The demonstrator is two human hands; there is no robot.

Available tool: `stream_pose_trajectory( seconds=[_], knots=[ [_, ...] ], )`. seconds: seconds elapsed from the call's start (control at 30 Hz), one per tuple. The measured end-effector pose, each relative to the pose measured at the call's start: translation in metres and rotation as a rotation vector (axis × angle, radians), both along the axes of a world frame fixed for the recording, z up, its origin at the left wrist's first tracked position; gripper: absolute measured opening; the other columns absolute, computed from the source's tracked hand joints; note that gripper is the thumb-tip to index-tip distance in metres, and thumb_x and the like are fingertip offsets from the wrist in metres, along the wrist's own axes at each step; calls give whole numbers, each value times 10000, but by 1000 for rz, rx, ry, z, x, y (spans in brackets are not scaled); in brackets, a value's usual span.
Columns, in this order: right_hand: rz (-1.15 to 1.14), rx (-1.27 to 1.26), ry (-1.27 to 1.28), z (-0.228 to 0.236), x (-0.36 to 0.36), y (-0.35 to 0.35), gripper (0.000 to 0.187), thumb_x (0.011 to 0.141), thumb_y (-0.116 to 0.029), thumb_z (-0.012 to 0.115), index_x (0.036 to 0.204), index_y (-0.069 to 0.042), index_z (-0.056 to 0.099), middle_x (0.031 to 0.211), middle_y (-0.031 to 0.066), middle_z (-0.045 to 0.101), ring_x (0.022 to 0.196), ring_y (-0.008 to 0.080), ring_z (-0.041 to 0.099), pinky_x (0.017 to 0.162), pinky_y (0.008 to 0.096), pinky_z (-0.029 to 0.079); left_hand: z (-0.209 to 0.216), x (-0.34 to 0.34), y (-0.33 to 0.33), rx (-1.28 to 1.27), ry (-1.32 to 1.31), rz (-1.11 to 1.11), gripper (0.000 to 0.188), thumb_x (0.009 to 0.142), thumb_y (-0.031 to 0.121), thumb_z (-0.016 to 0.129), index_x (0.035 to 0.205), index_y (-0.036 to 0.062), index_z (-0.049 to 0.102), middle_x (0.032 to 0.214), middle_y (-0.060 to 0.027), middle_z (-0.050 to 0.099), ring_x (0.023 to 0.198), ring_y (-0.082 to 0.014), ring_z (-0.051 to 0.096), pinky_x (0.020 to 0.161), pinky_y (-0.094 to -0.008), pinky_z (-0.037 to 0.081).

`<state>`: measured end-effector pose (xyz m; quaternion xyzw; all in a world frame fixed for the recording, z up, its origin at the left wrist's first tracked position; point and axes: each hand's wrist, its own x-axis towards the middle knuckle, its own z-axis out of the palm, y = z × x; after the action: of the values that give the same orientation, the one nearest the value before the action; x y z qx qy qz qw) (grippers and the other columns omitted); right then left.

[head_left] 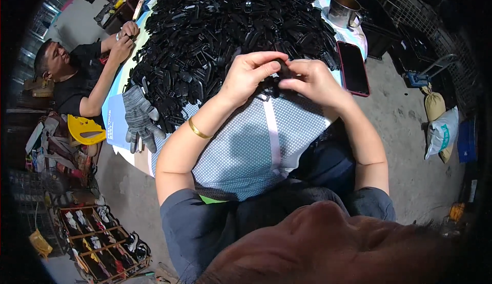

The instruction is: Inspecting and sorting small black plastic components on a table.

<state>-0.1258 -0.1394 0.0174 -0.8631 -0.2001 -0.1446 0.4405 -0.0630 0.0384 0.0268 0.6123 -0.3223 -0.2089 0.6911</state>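
Over the near edge of a big heap of small black parts, both my hands come together. My left hand pinches a small black part between thumb and fingers. From the other side my right hand closes on the same part, its thumb and forefinger bent round it. Fingers cover much of the part, so its exact kind is hidden. Just below the hands, more loose black pieces lie at the top of a white dotted cloth, which hangs down toward my lap.
A grey knitted glove lies left of the heap on a blue card. At the right stand a metal mug and a phone. Across the table's left side a person works with both hands. A shoe rack stands lower left.
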Motion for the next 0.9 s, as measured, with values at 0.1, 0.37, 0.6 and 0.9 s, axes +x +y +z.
stream_pose_trajectory(
  seconds=[0.1,0.37,0.6,0.9],
  knots=[
    [20,-249,-56,1,2,-27,260,710,-118,667,939,-8,611,887,131,588,816,282,586,705,349,470,11,-18,-2,310,-134,-129,268,821,69,578,1074,-19,584,917,-78,643,837,-126,601,768,-243,476],
    [-195,-519,-168,-27,14,-23,177,718,-133,635,867,-39,620,822,104,585,796,286,560,681,373,461,0,-6,-33,689,-705,13,209,734,168,663,889,29,646,812,-142,618,740,-253,604,680,-332,469],
    [-160,-385,9,-26,15,-23,150,663,-101,671,725,-18,563,713,128,577,741,298,568,669,387,453,-24,56,-74,673,-1079,272,275,686,182,678,884,7,601,867,-138,594,888,-303,560,765,-369,459],
    [-162,-257,125,-19,11,-27,276,661,-61,615,922,8,564,798,144,578,764,283,581,687,368,463,-18,58,-80,727,-662,277,311,631,126,723,885,14,583,808,-91,588,725,-205,554,698,-288,473]
  ],
)
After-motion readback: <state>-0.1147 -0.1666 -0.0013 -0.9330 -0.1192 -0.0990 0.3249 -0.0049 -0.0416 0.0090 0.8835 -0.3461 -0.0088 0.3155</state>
